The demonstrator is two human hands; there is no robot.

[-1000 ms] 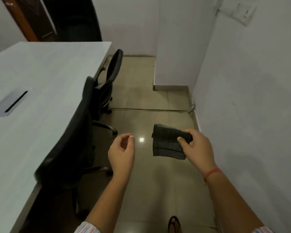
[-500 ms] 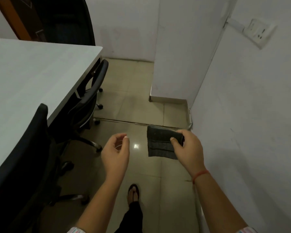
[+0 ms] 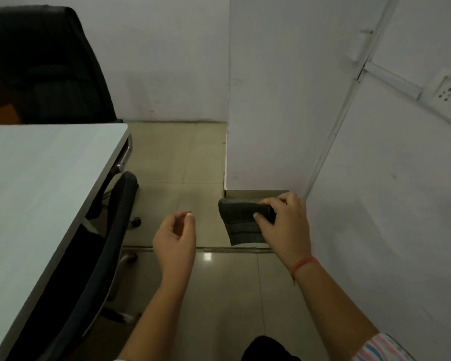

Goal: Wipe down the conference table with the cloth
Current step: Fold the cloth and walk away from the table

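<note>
A folded dark grey cloth [image 3: 241, 222] hangs in the air over the tiled floor, pinched at its upper right corner by my right hand [image 3: 284, 225]. My left hand [image 3: 176, 239] floats a short way to the left of the cloth, fingers loosely curled, holding nothing. The pale grey conference table [image 3: 37, 194] fills the left side; its far right corner lies up and left of my left hand. Neither hand touches the table.
A black office chair [image 3: 112, 235] is pushed against the table's right edge, and a tall black chair back [image 3: 44, 63] stands at the table's far end. White walls close the right side, with a jutting corner [image 3: 228, 126] and a socket [image 3: 445, 93]. Tiled floor runs between.
The view has moved forward along the table's right side; the nearer chairs have slid out of view and the table's far corner is closer. Both hands keep their pose, cloth still held.
</note>
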